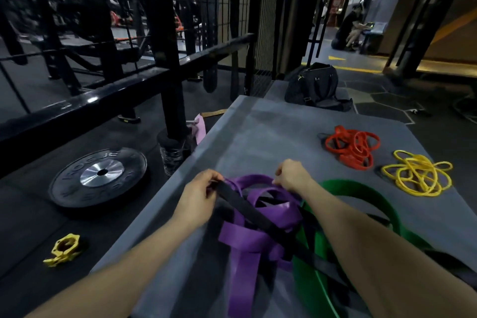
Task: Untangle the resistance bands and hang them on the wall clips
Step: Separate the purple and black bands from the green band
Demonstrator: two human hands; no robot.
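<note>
Head camera view, looking down over two bare forearms at a grey padded worktop (271,131) in a dim gym. The left hand (198,196) pinches one end of a black band (247,210), its fingers curled round the strap. The right hand (291,175) has its fingers curled down onto the far loop of a purple band (247,235) and seems to grip it, though the fingertips are hidden. Black and purple bands are still wound through each other in a heap at the near middle of the worktop, with a wide green band (361,188) looped round and under them on the right. Farther right lie a red band bundle (351,147) and a yellow band bundle (418,173), each knotted on itself and apart from the rest. No wall clips can be seen, and no band hangs anywhere. The task looks to be at its start: the first knot is being worked, nothing is freed, and every band has yet to be separated and hung. On the floor to the left lie a black weight plate (99,178) and a yellow barbell collar (63,249)
</note>
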